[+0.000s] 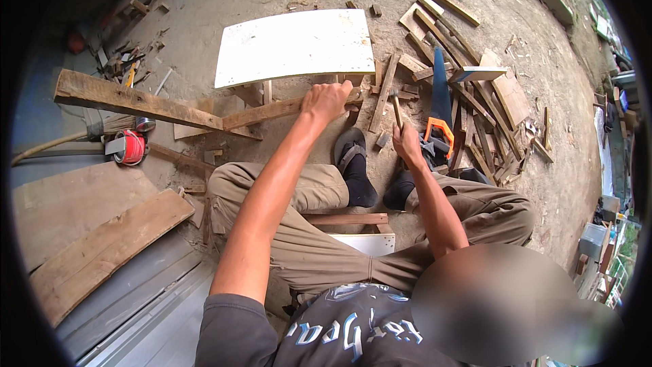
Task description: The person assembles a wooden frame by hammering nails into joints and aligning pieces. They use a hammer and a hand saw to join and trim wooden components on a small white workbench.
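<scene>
Head view: person sits low on bare ground, knees apart, brown trousers point(319, 190), dark printed T-shirt point(339, 326). Left hand point(326, 103) closed over narrow wooden bar point(265, 114) near its right end, knuckles up, arm stretched forward. Bar runs leftward to meet thick rough beam point(136, 102), the two forming a bent line. White board point(295, 47) lies just beyond left hand, wood pieces showing under its near edge. Right hand point(407, 144) wrapped round slim wooden-handled tool point(398, 112), held roughly upright in the view, small dark tip at top; exact tool type unclear. Handsaw point(440, 92), dark blue blade and orange grip, just right of right hand, leaning along scrap wood pile point(485, 112). Sandal point(350, 151) on one foot, dark socks, feet between the hands and the lap. White panel point(367, 243) with brown wooden strip point(346, 219) between the legs. Far left: red can point(130, 149), broom point(112, 124) with its handle pointing left. Lower left: wide wooden plank point(112, 251) over grey sheets point(146, 285). Chips and offcuts scattered over the ground point(564, 156). Lower right blurred, can't read.
</scene>
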Action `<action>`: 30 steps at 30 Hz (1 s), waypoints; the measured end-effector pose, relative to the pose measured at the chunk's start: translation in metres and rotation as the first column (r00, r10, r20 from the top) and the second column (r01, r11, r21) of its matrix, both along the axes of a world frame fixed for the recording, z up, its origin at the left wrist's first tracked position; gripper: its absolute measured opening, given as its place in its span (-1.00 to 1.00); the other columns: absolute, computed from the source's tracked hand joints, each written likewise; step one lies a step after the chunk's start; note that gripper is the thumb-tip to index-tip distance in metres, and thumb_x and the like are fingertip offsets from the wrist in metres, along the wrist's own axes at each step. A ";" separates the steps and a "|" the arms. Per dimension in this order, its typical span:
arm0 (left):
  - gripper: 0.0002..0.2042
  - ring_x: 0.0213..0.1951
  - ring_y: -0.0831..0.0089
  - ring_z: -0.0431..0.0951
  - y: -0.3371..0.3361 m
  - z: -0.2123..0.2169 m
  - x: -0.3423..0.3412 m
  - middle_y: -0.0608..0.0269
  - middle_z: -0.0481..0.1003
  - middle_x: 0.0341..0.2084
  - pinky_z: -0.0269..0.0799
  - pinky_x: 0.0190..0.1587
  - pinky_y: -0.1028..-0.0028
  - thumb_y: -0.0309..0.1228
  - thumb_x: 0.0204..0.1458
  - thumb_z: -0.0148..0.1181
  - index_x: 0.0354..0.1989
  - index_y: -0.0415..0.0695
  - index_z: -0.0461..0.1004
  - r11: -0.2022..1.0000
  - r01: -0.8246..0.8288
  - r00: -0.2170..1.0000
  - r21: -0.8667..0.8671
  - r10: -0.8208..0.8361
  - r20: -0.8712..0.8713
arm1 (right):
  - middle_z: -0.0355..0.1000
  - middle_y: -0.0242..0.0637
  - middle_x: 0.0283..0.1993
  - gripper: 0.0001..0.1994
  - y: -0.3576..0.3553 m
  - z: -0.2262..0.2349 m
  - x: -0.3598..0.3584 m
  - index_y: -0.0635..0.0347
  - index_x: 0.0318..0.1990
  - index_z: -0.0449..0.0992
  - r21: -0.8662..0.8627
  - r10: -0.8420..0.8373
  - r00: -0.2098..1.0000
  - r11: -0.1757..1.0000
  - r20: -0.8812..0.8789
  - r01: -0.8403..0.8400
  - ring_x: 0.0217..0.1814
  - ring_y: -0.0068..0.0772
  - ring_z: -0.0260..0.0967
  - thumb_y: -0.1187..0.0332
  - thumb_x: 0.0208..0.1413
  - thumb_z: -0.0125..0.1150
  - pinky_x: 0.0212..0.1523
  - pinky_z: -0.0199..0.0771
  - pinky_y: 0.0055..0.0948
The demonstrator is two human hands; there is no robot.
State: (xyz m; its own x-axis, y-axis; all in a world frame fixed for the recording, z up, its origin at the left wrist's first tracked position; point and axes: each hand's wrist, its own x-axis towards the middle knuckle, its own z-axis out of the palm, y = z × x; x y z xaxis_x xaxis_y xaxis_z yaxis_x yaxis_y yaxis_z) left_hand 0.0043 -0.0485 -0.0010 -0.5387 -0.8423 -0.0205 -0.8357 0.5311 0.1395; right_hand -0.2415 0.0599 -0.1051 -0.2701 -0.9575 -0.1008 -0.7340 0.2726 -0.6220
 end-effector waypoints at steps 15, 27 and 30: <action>-0.81 -0.80 0.64 0.24 -0.006 -0.014 0.003 0.32 0.29 -0.81 0.16 -0.87 0.62 -0.68 0.15 -0.16 -0.45 -0.16 0.32 0.995 0.027 0.999 -0.096 -0.030 -0.028 | 0.31 -0.14 -0.59 -0.66 0.030 0.240 0.037 0.36 -0.18 0.39 -0.054 0.253 0.934 0.967 0.252 -0.247 -0.55 -0.41 0.29 0.16 0.37 -0.05 -0.48 0.28 -0.30; -0.86 -0.74 0.58 0.37 -0.001 -0.002 0.001 0.25 0.43 -0.73 0.32 -0.78 0.54 -0.69 0.07 -0.07 -0.40 -0.15 0.35 1.000 0.019 0.996 -0.017 -0.020 -0.083 | 0.32 0.12 -0.63 -0.70 0.032 0.253 0.032 0.33 -0.25 0.31 -0.075 0.438 0.896 0.898 0.070 -0.433 -0.58 0.21 0.32 0.20 0.36 -0.05 -0.52 0.22 -0.02; -0.86 -0.76 0.57 0.35 0.002 -0.002 -0.001 0.27 0.39 -0.75 0.30 -0.79 0.53 -0.69 0.07 -0.08 -0.40 -0.15 0.35 1.000 0.005 0.998 0.004 -0.005 -0.057 | 0.31 0.06 -0.65 -0.75 0.026 0.271 0.044 0.31 -0.23 0.30 -0.215 0.350 0.924 0.925 0.153 -0.315 -0.64 0.07 0.32 0.25 0.37 -0.05 -0.60 0.19 -0.13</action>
